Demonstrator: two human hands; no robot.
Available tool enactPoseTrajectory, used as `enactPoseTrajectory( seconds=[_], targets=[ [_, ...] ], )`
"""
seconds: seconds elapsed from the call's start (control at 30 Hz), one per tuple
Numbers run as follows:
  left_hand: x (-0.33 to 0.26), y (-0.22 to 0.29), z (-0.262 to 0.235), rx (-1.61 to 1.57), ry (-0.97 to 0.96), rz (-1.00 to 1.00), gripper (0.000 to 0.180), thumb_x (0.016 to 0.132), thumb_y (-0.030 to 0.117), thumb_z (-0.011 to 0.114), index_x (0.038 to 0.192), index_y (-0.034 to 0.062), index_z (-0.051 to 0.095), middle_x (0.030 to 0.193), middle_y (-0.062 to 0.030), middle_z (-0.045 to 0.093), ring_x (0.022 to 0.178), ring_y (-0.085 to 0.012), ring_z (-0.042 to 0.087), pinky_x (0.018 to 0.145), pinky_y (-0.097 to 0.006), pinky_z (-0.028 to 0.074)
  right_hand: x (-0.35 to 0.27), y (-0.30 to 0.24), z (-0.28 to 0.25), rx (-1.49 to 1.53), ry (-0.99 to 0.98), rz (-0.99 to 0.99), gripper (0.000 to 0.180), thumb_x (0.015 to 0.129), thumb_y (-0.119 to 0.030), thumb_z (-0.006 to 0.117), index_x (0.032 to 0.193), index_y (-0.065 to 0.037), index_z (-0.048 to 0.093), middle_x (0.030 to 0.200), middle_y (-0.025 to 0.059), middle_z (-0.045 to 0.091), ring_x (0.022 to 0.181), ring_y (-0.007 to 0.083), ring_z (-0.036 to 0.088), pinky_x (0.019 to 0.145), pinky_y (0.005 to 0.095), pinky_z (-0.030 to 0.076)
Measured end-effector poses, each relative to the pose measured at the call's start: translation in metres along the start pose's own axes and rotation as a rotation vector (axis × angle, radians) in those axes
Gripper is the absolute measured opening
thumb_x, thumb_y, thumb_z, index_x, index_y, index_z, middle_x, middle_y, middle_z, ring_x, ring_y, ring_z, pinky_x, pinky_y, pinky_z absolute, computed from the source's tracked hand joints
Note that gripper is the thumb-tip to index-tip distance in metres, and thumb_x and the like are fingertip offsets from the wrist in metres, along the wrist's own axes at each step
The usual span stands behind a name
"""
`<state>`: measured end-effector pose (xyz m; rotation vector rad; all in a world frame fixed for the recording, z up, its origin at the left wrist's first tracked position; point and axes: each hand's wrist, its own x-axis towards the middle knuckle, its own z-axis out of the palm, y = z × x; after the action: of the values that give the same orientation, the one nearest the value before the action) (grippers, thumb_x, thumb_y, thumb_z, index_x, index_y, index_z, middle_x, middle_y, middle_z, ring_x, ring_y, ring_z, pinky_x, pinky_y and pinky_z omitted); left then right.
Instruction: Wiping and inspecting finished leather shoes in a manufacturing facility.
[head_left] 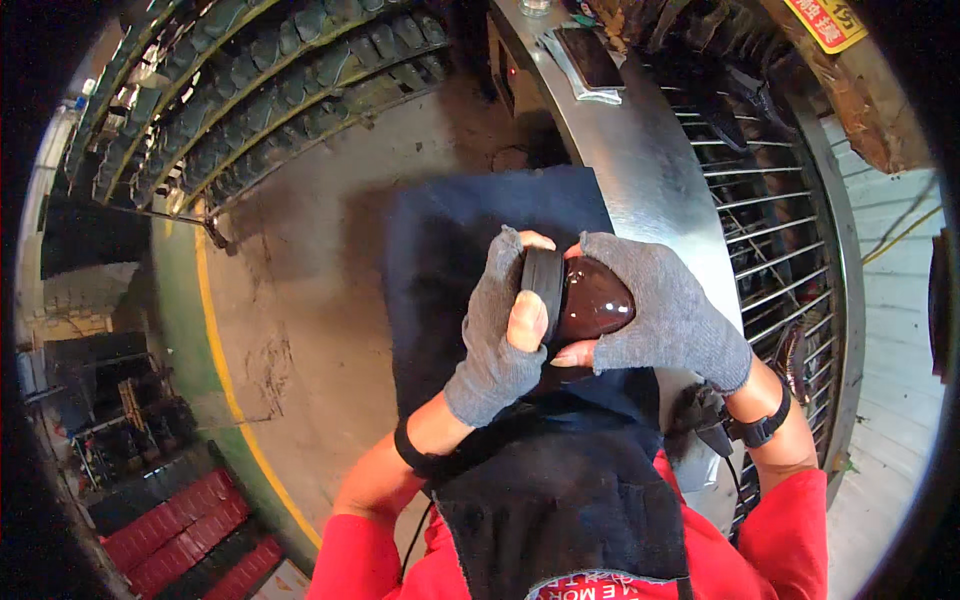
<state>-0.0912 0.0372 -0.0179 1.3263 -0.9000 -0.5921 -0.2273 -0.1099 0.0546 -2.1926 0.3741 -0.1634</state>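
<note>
A glossy dark brown shoe (598,298) with a thick black sole is held in front of my dark apron. Its rounded toe faces me, while the rest is hidden behind it and my hands. My left hand (495,340), in a grey fingerless glove, is closed on the sole side, its thumb lying across the black edge. On the other side my right hand (668,308), gloved alike, curves around the brown upper with its fingertips against it. A dark blue cloth (460,225) spreads below the shoe.
A metal counter (650,165) runs along the right, with a phone-like dark device (588,58) on a white cloth at its far end. Beyond it stands a barred rack (770,240) with dark shoes. Far left, tiered racks (270,75) hold many dark shoe-shaped items above the floor (290,270).
</note>
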Motion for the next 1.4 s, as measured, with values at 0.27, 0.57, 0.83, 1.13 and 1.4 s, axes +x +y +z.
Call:
enactPoseTrajectory(
  seconds=[0.27,0.57,0.83,1.13,1.4],
  targets=[
    [-0.025,0.025,-0.040,0.240,-0.331,0.102,0.089,0.081,0.057,0.080,0.139,-0.0007,0.045,0.126,-0.0185,0.052,0.119,-0.0311,0.055,0.107,-0.042,0.042,-0.020,-0.039,0.007,-0.199,-0.029,-0.128,0.081,0.066,-0.057,0.089,0.119,-0.003,0.060,0.097,0.0186,0.065,0.085,0.0428,0.069,0.072,0.0503,0.055],
    [-0.022,0.050,-0.023,-0.191,-0.235,-0.252,0.045,0.111,0.032,0.047,0.088,-0.0017,0.065,0.090,-0.0110,0.064,0.089,-0.0218,0.062,0.088,-0.036,0.048,-0.054,-0.056,0.003,-0.080,-0.258,0.124,0.093,0.066,-0.066,0.089,0.123,0.000,0.057,0.107,0.0190,0.066,0.093,0.0412,0.071,0.080,0.0468,0.058],
    [-0.042,0.052,-0.016,-0.367,-0.100,-0.256,0.041,0.112,0.025,0.046,0.084,-0.0002,0.062,0.086,-0.0089,0.061,0.085,-0.0182,0.058,0.087,-0.033,0.048,-0.069,-0.058,0.018,-0.204,-0.240,0.017,0.095,0.062,-0.068,0.086,0.120,0.002,0.058,0.103,0.0197,0.064,0.083,0.0386,0.071,0.069,0.0479,0.056],
    [-0.031,0.025,-0.031,-0.197,-0.417,0.112,0.030,0.113,0.020,0.049,0.130,-0.0020,0.060,0.108,-0.0050,0.061,0.094,-0.0149,0.057,0.096,-0.034,0.048,-0.044,-0.056,0.014,-0.305,-0.232,-0.259,0.084,0.070,-0.075,0.080,0.104,0.000,0.065,0.082,0.0162,0.065,0.067,0.0361,0.068,0.058,0.0436,0.054],
    [0.002,0.043,-0.003,-0.269,0.070,-0.278,0.050,0.112,0.049,0.041,0.095,0.0044,0.054,0.095,-0.0041,0.052,0.097,-0.0153,0.051,0.095,-0.030,0.040,-0.020,-0.023,0.068,0.985,0.542,0.442,0.073,0.108,-0.064,0.037,0.104,0.001,0.071,0.097,0.0117,0.076,0.086,0.0196,0.072,0.081,0.0312,0.057]
  ],
)
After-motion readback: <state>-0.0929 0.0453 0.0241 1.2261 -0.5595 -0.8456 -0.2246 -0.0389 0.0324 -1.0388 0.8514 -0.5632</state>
